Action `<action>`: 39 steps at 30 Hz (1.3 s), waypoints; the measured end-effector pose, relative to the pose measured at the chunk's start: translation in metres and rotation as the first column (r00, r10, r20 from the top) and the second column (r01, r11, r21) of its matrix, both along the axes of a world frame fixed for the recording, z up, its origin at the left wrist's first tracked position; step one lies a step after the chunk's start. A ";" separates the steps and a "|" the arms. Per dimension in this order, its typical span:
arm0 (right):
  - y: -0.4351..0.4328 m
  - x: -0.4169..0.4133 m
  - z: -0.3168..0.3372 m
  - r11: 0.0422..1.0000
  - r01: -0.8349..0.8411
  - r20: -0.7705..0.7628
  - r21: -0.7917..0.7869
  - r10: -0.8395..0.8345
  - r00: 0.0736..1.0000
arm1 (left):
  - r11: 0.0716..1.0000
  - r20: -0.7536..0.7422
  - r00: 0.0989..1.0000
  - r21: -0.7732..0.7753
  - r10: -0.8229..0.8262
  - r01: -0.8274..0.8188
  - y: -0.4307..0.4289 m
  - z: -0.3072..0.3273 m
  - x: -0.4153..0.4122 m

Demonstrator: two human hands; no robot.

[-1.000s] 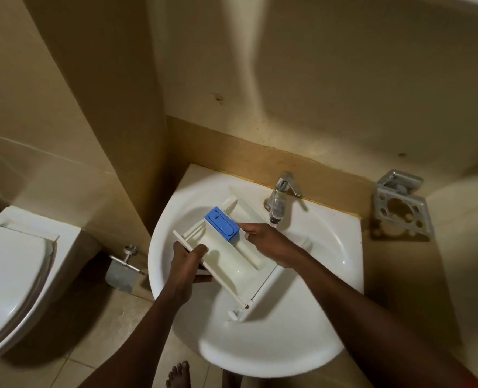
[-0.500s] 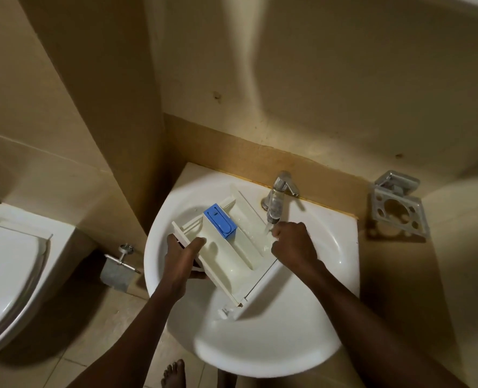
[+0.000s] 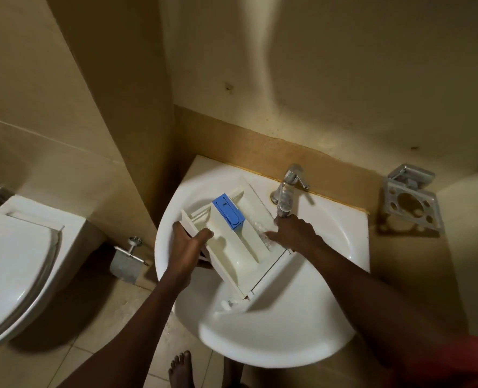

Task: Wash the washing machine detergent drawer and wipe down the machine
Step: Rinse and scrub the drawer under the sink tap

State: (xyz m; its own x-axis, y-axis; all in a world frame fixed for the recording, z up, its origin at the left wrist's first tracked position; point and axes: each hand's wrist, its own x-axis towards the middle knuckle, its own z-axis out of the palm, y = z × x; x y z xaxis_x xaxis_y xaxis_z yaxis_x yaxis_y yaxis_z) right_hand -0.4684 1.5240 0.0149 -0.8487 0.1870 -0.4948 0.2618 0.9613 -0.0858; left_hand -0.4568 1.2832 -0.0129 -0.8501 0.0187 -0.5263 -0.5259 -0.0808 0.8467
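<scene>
The white detergent drawer [image 3: 232, 253] with a blue insert [image 3: 228, 210] lies tilted across the white sink [image 3: 288, 331]. My left hand [image 3: 188, 246] grips the drawer's left wall, thumb over the rim. My right hand [image 3: 295, 233] reaches under the chrome tap [image 3: 286, 191], fingers stretched onto the drawer's right compartment where water splashes. Water runs out at the drawer's lower corner into the basin.
A toilet [image 3: 13, 264] stands at the left, with a metal paper holder [image 3: 128, 261] on the wall between it and the sink. A chrome toothbrush holder [image 3: 411, 203] hangs on the wall at the right. My bare foot [image 3: 180, 368] is on the tiled floor.
My right hand moved from the blue insert to under the tap, then spread its fingers onto the drawer. Water now runs over the drawer. My left hand kept its hold.
</scene>
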 end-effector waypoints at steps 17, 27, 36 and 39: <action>0.017 0.012 -0.002 0.988 0.020 0.076 -0.151 -0.009 0.997 | 0.991 -0.083 0.997 -0.136 0.004 -0.015 0.019 0.008 -0.002; 0.015 0.017 -0.011 0.999 0.023 -0.047 -0.036 -0.024 0.999 | 0.992 -0.017 1.000 -0.129 0.007 -0.009 0.021 0.005 -0.004; 0.000 0.007 -0.005 0.971 0.051 -0.048 -0.233 -0.063 0.997 | 0.981 0.032 0.999 -0.192 -0.023 0.029 0.004 0.015 -0.015; -0.001 0.000 -0.006 0.954 0.083 0.087 -0.289 -0.060 0.994 | 0.977 0.056 0.994 -0.183 -0.096 0.105 0.000 0.021 -0.018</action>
State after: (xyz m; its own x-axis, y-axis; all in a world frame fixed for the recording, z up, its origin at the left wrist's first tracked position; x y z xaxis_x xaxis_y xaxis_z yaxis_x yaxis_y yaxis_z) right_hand -0.4687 1.5231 0.0089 -0.7959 0.0839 -0.5995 0.3459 0.8758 -0.3367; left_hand -0.4750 1.2833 0.0083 -0.8232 0.0011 -0.5678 -0.5628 0.1307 0.8162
